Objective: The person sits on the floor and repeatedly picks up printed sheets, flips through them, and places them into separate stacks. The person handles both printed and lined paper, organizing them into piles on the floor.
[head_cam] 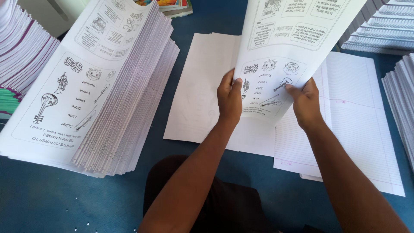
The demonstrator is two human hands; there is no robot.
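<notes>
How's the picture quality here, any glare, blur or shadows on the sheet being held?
Head view: even daylight, no harsh glare; the printed sheet held by the left hand and right hand is sharp, its print legible. Soft shadows fall on the blue surface under the tall paper stack. Frame edges look slightly stretched.

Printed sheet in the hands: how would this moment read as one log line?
left hand: grips printed sheet | right hand: grips same sheet | sheet: lifted | left: tall stack
</notes>
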